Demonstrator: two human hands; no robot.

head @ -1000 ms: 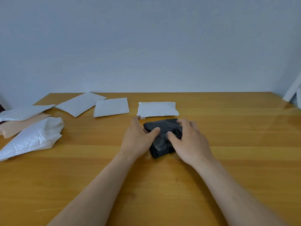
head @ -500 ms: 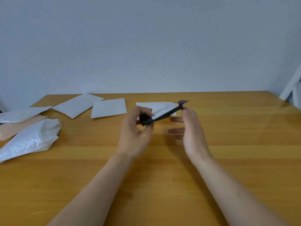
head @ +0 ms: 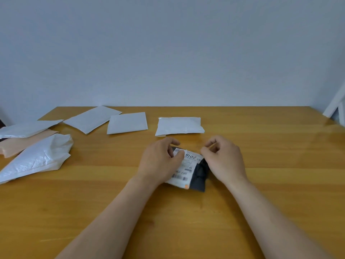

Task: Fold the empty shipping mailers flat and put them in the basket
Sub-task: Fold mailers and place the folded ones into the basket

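Observation:
A folded black mailer (head: 197, 176) with a white shipping label facing up lies on the wooden table (head: 186, 221) in the middle. My left hand (head: 160, 161) holds its left side, thumb on the label and fingers curled over the far edge. My right hand (head: 224, 157) has its fingers curled at the mailer's right far corner; whether it pinches the corner is unclear. No basket is in view.
Behind the hands lies a white folded mailer (head: 179, 126). Two flat white mailers (head: 127, 123) (head: 92, 118) sit farther left. At the left edge are a crumpled white mailer (head: 37, 157), a peach one (head: 20, 143) and another white one (head: 28, 128). A white frame (head: 336, 107) leans at the right.
The black mailer was lifted off the table by my left hand, turned over, and now lies down again with its label up. Both hands are back on it.

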